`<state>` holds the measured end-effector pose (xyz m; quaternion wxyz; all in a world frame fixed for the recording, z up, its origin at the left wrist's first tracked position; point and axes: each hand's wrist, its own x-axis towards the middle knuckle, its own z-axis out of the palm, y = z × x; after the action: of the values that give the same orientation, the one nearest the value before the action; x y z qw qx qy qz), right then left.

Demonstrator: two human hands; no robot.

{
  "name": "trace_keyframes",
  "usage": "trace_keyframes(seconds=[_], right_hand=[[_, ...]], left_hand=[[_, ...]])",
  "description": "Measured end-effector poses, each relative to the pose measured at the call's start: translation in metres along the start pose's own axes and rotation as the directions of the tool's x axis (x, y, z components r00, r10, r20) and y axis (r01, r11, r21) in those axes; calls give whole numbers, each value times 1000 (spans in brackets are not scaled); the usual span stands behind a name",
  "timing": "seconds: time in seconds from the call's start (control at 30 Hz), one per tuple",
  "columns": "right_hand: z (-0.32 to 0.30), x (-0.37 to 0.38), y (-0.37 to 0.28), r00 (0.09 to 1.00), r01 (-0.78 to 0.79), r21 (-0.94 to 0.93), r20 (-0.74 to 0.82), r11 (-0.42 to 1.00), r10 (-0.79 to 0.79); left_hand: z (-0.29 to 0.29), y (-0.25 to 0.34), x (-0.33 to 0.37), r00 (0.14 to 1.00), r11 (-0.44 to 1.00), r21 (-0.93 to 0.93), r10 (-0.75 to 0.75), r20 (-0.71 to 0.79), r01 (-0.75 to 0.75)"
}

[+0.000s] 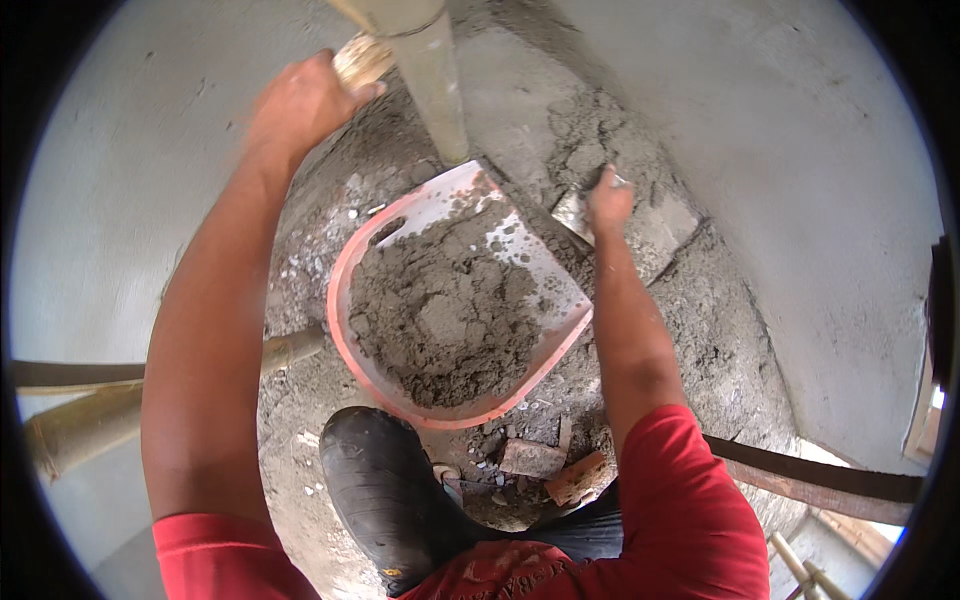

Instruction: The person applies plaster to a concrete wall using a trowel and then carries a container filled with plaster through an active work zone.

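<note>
My left hand (305,105) is closed round a rough, pale wooden end (362,60) beside an upright bamboo pole (430,90). My right hand (608,205) grips a trowel, its handle mostly covered by my fingers. Part of the trowel's metal blade (572,215) shows left of the hand, low over the ground. Wet mortar (585,150) lies spread just beyond that hand. Between my arms sits a pink-rimmed plastic tub (460,418), flat on one side and slotted with a handhold. Grey mortar (450,310) fills much of it.
Grey plastered walls (800,180) rise on both sides. Broken bricks (532,458) and rubble lie near my black boot (375,490). A bamboo pole (90,425) crosses at the left, and a dark-edged plank (815,475) runs off to the right.
</note>
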<state>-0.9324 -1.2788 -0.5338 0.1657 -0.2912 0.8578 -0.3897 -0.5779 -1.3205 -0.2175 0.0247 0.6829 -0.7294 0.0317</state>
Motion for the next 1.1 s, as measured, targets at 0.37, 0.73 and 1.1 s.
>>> trace_keyframes(seconds=[0.37, 0.73, 1.1], right_hand=[[-146, -92, -51, 926, 193, 50, 320, 980, -198], [-157, -250, 11, 591, 725, -377, 770, 576, -240], [-136, -116, -28, 552, 252, -161, 834, 954, -5]], left_hand=[[-1, -4, -11, 999, 998, -70, -9, -38, 7], [16, -14, 5, 997, 999, -22, 48, -65, -50], [2, 0, 0, 999, 1000, 7, -12, -41, 12]])
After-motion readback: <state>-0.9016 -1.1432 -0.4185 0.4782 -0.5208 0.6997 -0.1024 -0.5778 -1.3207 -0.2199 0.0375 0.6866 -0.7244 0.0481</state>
